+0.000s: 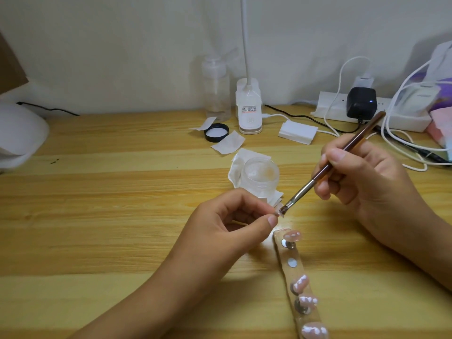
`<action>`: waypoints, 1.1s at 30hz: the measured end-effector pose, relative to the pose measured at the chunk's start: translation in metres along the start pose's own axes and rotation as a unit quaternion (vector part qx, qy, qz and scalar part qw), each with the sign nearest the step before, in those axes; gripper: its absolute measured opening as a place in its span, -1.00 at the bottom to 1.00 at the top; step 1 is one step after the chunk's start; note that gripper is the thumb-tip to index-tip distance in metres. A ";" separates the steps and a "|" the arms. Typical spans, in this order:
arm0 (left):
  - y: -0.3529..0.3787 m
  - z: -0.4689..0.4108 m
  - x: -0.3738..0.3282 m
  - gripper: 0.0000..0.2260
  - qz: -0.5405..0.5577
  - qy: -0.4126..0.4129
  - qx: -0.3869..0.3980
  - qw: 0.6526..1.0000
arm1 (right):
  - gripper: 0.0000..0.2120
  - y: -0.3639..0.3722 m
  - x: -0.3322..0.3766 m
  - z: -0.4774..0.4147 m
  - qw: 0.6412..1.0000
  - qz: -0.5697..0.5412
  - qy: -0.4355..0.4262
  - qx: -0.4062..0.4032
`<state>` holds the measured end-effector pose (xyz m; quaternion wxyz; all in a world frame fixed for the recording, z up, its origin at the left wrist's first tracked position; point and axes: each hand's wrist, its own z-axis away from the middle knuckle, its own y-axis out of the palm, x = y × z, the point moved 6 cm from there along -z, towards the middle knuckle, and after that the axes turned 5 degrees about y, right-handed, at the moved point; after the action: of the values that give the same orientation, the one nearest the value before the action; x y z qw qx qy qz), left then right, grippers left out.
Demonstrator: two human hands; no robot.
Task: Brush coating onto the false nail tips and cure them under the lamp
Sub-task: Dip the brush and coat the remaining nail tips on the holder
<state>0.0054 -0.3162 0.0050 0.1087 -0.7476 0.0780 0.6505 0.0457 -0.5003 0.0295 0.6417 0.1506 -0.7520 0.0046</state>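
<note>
- Two hands work above a pale, grained wooden table (117,216).
- Left hand (234,222) pinches one small pale nail tip (279,213) between thumb and forefinger.
- Right hand (364,179) grips a slim brown brush (342,155) like a pen; its flat bristles touch the tip.
- Four glossy pink tips (301,282) sit on a metal-studded strip (285,256) nearby.
- Rounded white lamp (19,135) stands far left.

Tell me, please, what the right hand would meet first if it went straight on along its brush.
The right hand aims its brush down-left at the nail tip pinched in the left hand; the bristles seem to touch it, though depth is unclear.
</note>
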 end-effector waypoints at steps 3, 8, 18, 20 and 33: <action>0.000 0.000 0.000 -0.95 -0.003 0.003 0.005 1.000 | -0.94 -0.002 -0.002 -0.001 1.000 0.013 0.001 -0.009; 0.000 0.000 0.001 -0.97 0.000 -0.001 0.005 1.000 | -0.89 -0.012 -0.004 -0.004 0.997 0.014 -0.009 -0.081; 0.001 0.000 0.000 -0.97 -0.008 0.003 0.007 1.000 | -0.95 -0.004 -0.002 0.000 0.999 0.030 -0.019 -0.034; 0.001 0.001 0.000 -0.98 -0.010 0.002 0.008 1.000 | -0.95 -0.007 0.000 0.001 0.997 0.037 -0.041 -0.052; 0.001 0.000 0.000 -0.94 0.012 -0.001 0.012 1.000 | -0.95 -0.012 -0.002 -0.003 0.997 0.037 -0.039 -0.058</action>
<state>0.0048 -0.3173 0.0054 0.1104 -0.7448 0.0946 0.6512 0.0519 -0.5109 0.0262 0.6193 0.0854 -0.7802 -0.0211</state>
